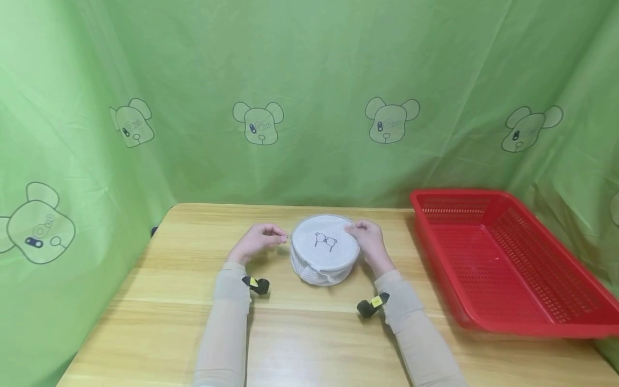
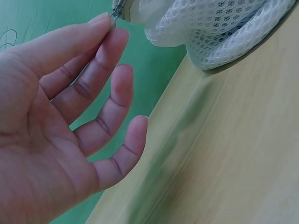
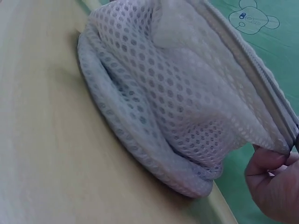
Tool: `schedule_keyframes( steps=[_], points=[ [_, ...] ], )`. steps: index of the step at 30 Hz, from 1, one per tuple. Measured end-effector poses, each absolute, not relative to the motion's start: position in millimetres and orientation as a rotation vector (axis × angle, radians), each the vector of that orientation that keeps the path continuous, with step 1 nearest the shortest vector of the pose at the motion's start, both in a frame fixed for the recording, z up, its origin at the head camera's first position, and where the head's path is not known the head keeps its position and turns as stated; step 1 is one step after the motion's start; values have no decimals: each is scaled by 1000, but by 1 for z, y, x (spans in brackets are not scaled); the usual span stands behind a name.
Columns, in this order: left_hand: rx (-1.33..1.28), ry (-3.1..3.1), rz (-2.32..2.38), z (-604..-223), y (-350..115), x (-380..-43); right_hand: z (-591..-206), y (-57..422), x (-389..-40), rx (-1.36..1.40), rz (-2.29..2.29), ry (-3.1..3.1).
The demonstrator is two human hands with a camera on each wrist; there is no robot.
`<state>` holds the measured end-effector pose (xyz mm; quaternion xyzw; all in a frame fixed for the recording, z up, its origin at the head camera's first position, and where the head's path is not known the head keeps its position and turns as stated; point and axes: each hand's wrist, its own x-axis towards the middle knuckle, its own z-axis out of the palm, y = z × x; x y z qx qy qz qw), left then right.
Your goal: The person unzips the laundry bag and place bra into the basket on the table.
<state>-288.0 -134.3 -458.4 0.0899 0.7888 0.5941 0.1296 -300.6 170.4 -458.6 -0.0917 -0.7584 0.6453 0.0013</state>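
A round white mesh laundry bag (image 1: 323,258) stands on the wooden table, its flat lid printed with a small dark bow-like drawing. At the bag's left edge, the thumb and index finger of my left hand (image 1: 260,240) pinch a small metal zipper pull (image 2: 118,11); the other fingers are spread and loosely bent. My right hand (image 1: 369,243) pinches the lid's zippered rim on the far right side, thumb over the top. In the right wrist view, the mesh side wall (image 3: 159,84) sags in folds beneath the zipper (image 3: 254,60).
To the right, a large red plastic basket (image 1: 464,301) with slotted walls stands on the table (image 1: 300,338). A green curtain (image 1: 319,166) with bear-head outlines hangs behind and along both sides.
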Motion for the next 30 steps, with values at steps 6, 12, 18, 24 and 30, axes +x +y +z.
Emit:
schedule_keyframes(
  steps=[6,12,18,24,30],
  points=[
    [246,2320,1723,-459,-133,-289,-457,178,-301,-201,2095,-2441],
    [203,2323,1736,-459,-132,-289,-454,184,-302,-128,2078,-2542],
    [146,2343,1747,-460,-130,-290,-454,183,-303,-22,2184,-2511],
    [104,2390,1766,-460,-125,-290,-454,181,-303,138,2190,-2550],
    [32,2429,1815,-459,-116,-291,-453,181,-302,197,2181,-2585]
  ],
)
